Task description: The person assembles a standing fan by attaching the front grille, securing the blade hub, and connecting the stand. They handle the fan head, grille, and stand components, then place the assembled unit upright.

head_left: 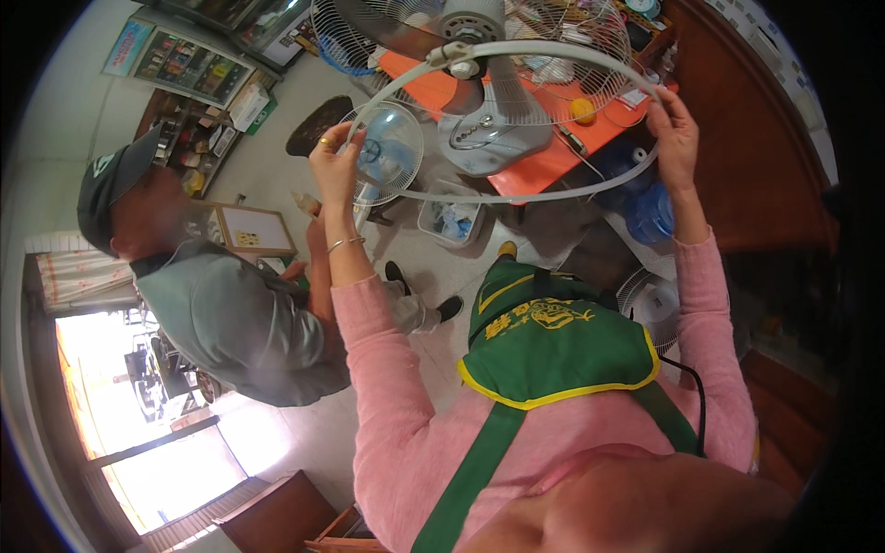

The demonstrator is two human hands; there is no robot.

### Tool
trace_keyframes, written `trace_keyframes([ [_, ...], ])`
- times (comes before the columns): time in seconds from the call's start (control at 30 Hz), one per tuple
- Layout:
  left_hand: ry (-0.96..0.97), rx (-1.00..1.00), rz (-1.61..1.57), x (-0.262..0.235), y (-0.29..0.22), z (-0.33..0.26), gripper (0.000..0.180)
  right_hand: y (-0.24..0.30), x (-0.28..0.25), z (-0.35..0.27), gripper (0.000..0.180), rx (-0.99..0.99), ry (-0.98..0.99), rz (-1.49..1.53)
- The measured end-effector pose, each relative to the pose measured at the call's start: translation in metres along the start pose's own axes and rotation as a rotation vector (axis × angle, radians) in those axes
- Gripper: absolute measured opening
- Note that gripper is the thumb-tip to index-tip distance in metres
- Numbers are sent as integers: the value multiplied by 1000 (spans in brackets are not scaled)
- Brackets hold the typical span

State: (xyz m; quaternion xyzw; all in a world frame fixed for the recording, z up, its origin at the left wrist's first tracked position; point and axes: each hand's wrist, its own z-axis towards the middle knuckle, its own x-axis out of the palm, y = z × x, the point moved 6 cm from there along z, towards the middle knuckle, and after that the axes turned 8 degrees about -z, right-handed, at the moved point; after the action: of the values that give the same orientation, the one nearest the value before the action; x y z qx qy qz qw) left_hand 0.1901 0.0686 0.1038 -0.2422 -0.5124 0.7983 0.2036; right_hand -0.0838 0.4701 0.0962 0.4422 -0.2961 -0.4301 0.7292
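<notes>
Both my hands hold a pale plastic fan-guard ring (553,48) up in front of me, with a clip at its far side. My left hand (337,164) pinches the ring's left side, and my right hand (675,138) grips its right side. Beyond and partly behind the ring stands a fan with dark blades (392,29), a wire rear guard (576,32) and a grey base (489,140). Its motor (472,26) is near the ring's far edge. Whether the ring touches the fan, I cannot tell.
The fan is at an orange table (525,175) with small items. A smaller blue-bladed fan (395,152) stands left, by a white bin (450,221). Blue water jugs (651,214) and another fan (651,304) are at right. A person (240,304) in a cap stands close on my left.
</notes>
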Motion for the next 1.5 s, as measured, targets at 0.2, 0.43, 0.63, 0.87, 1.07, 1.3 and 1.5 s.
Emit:
trace_keyframes([
  [0.2,-17,-74,-176,-6,66,25,15,44,8,41,24,-96,-111,-39],
  [0.43,-70,-124,-334,-3,116,64,16,65,20,76,25,-101,-176,-133],
  [0.63,-245,37,-356,-9,116,111,18,62,42,94,27,-103,-141,-179],
  [0.87,-389,156,-268,-15,91,154,20,84,63,107,32,-181,-72,-247],
  [1.07,-337,132,-187,-7,83,177,22,89,56,118,30,-145,-166,-276],
  [1.3,-264,188,-281,2,82,179,22,79,45,113,32,-154,-166,-260],
  [1.5,-189,160,-352,3,84,180,22,66,41,106,31,-157,-202,-199],
])
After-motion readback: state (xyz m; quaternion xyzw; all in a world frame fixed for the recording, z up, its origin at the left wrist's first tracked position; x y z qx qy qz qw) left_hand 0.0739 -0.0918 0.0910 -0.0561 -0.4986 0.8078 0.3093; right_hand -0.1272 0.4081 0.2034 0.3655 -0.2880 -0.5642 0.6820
